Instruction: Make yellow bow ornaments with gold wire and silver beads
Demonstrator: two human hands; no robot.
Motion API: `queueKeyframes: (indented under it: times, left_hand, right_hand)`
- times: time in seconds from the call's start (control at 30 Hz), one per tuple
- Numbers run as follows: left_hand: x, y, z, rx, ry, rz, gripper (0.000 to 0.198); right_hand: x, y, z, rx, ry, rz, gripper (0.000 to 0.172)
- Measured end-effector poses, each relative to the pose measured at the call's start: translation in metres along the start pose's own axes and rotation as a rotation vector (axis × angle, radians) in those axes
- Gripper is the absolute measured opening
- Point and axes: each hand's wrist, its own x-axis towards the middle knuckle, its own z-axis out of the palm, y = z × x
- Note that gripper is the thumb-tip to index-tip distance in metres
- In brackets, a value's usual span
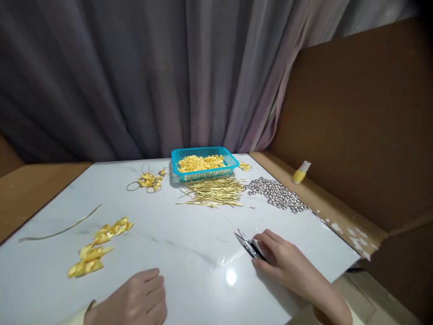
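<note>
My right hand (282,257) is closed around a pair of thread snips (249,247). The metal blades stand apart and point up and left, low over the white tabletop. Thin clear thread (226,236) lies just beyond the blade tips. At the lower left, my left hand (135,300) rests on the table as a fist, knuckles up; its palm is hidden, so anything inside cannot be seen. Left of it lie several yellow ribbon bows (91,255) in a slanting row, with a single gold cord (64,232) above them.
A blue basket (233,170) of yellow bows stands at the back. Before it lies a heap of gold cords (216,192); silver beads (277,194) spread to the right. Looped bow pieces (150,180) sit back left. A small yellow bottle (300,174) stands by the brown right wall.
</note>
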Motion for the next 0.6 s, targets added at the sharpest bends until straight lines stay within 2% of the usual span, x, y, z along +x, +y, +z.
queueKeyframes:
  times: [0.13,0.27,0.33,0.4,0.43,0.5,0.6]
  left_hand:
    - [0.002,-0.002,-0.003,-0.024,-0.048,-0.035,0.028]
    - [-0.003,-0.001,0.0,-0.012,-0.062,-0.091,0.03]
    - [-0.006,-0.001,0.003,-0.013,-0.075,-0.108,0.031]
    - [-0.006,-0.001,0.004,-0.01,-0.091,-0.131,0.031]
    - [-0.006,-0.001,0.004,-0.008,-0.097,-0.135,0.031]
    - [-0.004,-0.002,0.003,0.0,-0.102,-0.148,0.031]
    - [-0.001,-0.002,0.001,0.015,-0.108,-0.167,0.031]
  right_hand:
    - [0.002,0.009,0.001,-0.076,-0.069,0.025,0.022]
    - [0.011,0.028,-0.011,-0.2,-0.159,0.141,0.025]
    - [0.017,0.027,-0.017,-0.248,-0.136,0.133,0.022]
    - [0.025,0.018,-0.018,-0.226,-0.086,0.044,0.02]
    - [0.031,0.012,-0.017,-0.171,-0.08,-0.051,0.02]
    - [0.044,0.002,-0.01,-0.026,-0.154,-0.249,0.022]
    - [0.067,-0.002,0.004,0.126,-0.239,-0.382,0.024]
